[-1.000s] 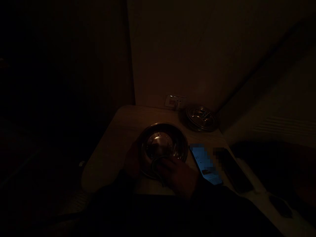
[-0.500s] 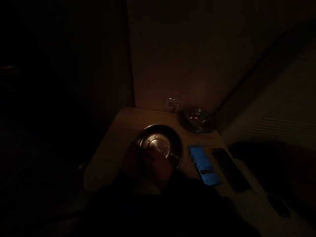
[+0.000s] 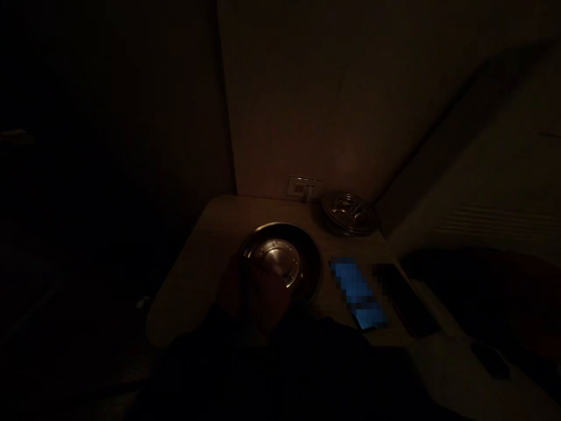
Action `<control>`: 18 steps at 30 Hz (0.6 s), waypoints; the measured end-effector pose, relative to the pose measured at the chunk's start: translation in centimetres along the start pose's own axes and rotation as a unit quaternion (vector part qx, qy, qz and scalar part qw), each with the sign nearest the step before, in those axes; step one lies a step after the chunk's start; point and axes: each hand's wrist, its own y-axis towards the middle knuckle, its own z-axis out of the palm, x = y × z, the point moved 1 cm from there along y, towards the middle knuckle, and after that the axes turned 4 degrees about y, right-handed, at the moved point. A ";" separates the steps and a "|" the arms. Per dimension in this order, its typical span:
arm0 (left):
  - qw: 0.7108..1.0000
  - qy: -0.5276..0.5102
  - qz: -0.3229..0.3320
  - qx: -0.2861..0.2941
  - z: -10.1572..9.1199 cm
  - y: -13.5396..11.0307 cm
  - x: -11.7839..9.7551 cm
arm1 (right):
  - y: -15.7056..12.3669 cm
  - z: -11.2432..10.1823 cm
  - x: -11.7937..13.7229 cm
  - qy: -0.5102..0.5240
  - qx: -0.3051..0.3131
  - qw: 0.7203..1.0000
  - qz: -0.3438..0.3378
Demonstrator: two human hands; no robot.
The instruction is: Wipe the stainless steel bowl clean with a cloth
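The round, shiny, silver-coloured metal bowl (image 3: 280, 260) is resting on the wood-grained table (image 3: 197, 263); my left hand (image 3: 228, 286) and right hand (image 3: 269, 292) are lying close together at its near left side; how far they are closing, and on what, I cannot tell in this darkness; seemingly I am working this side; the next move is probably needing a steadied rim; to the right, a blue-lit, flat phone (image 3: 359, 292) is lying; behind, round metal dishes (image 3: 348, 213) are standing stacked.

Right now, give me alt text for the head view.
Left hand and right hand are close together at the near left side of a metal bowl on a dark table. Stacked metal dishes sit behind it; a lit phone lies to its right.
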 end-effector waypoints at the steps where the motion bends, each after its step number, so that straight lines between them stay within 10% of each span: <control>1: 1.000 0.013 0.002 -0.020 0.0 0.0 0.4 | 0.2 0.4 0.4 0.002 -0.008 1.000 0.006; 12: 0.994 -0.075 -0.050 0.057 -1.7 0.2 -4.3 | -4.4 -6.8 -4.7 -0.232 0.191 0.948 -0.106; 18: 0.994 -0.056 -0.064 0.062 -1.4 0.0 -4.1 | -2.8 -3.5 -3.4 -0.135 0.170 0.969 -0.116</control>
